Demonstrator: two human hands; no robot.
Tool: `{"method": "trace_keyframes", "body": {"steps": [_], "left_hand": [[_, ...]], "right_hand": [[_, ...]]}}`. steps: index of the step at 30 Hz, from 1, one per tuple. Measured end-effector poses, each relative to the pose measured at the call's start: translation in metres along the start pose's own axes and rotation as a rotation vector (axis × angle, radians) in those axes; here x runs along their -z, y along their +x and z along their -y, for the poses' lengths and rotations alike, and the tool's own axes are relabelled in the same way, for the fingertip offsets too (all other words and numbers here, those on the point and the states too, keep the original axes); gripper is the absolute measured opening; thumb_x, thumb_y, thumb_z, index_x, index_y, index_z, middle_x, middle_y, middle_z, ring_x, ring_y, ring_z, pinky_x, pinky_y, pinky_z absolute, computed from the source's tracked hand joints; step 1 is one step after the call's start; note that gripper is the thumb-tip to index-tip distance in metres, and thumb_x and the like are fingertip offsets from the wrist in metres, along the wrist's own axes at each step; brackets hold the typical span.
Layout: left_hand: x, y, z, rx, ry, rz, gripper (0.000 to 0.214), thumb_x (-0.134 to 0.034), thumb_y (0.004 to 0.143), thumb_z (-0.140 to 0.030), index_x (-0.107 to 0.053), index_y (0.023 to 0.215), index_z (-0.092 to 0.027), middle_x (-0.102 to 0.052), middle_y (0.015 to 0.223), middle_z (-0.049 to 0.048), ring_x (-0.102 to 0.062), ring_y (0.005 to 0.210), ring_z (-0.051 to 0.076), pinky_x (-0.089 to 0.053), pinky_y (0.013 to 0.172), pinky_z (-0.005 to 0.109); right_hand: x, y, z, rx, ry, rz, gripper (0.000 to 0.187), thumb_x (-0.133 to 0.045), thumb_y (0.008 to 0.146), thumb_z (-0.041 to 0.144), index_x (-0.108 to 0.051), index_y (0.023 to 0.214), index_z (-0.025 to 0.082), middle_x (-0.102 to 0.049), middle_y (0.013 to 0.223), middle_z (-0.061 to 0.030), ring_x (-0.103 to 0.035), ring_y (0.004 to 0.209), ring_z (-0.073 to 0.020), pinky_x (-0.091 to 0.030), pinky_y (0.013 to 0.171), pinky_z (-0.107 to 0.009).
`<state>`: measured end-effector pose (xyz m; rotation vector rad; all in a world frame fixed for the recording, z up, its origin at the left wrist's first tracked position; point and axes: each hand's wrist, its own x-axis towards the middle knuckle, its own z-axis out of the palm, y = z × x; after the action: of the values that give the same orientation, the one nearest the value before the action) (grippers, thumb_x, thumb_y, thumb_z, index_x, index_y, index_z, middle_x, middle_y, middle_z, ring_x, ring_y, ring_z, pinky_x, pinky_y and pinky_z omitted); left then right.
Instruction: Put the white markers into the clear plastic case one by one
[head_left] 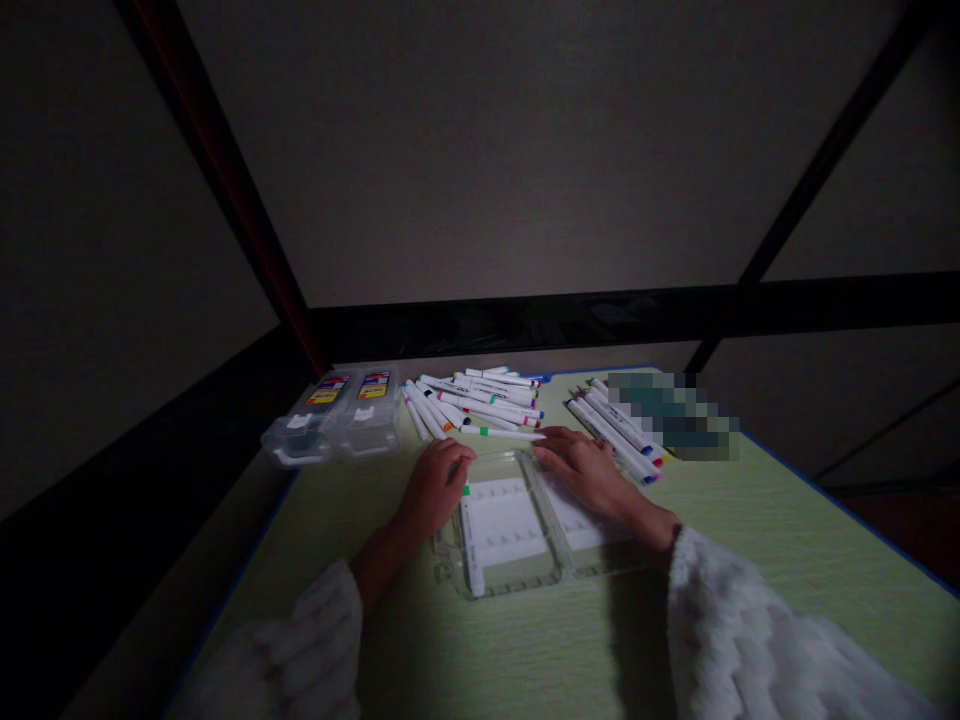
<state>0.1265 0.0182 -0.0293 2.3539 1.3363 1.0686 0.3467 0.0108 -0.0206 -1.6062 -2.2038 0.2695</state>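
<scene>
My left hand [433, 487] rests on the left edge of an open clear plastic marker case [517, 575], fingers curled over a green-capped marker end. One white marker [471, 545] lies in the case's left slot. My right hand [581, 465] lies over the case's far right part, its fingers stretched out toward a white marker [510, 433] just beyond the case. A heap of white markers with coloured caps [480, 398] lies behind the hands.
Two closed clear marker cases [337, 425] stand at the table's far left. Another row of markers [619, 430] lies at the right beside a blurred patch. The pale green table [787, 530] has a blue edge; dark frame bars rise behind.
</scene>
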Motion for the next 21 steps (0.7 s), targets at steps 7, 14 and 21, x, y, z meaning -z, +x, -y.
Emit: {"method": "trace_keyframes", "body": {"steps": [7,14,21], "left_hand": [[-0.0004,0.0004,0.0002,0.005,-0.009,-0.002,0.016,-0.044,0.074,-0.008,-0.058,0.071,-0.016,-0.06,0.072,0.0029,-0.052,0.075,0.015,-0.041,0.071,0.029],[0.0004,0.0004,-0.0011,0.0,0.0,-0.003,0.015,-0.044,0.074,-0.009,-0.057,0.07,-0.015,-0.059,0.072,0.0032,-0.052,0.075,0.015,-0.041,0.071,0.028],[0.0002,0.0003,-0.0007,0.009,-0.009,-0.007,0.015,-0.045,0.074,-0.009,-0.058,0.07,-0.016,-0.06,0.072,0.0028,-0.053,0.075,0.015,-0.042,0.071,0.028]], "right_hand": [[0.0003,0.0,-0.0001,-0.008,0.023,0.007,0.038,-0.031,0.086,0.042,-0.063,0.095,0.023,-0.049,0.116,-0.0076,-0.045,0.105,-0.0243,-0.033,0.08,-0.037],[0.0013,-0.0007,0.0002,-0.009,0.015,0.004,0.034,-0.034,0.085,0.039,-0.062,0.096,0.023,-0.047,0.116,-0.0075,-0.047,0.102,-0.024,-0.034,0.078,-0.038],[0.0016,-0.0014,-0.0006,0.025,0.017,-0.02,0.031,-0.037,0.084,0.035,-0.061,0.097,0.02,-0.046,0.115,-0.0089,-0.048,0.099,-0.0232,-0.036,0.079,-0.037]]}}
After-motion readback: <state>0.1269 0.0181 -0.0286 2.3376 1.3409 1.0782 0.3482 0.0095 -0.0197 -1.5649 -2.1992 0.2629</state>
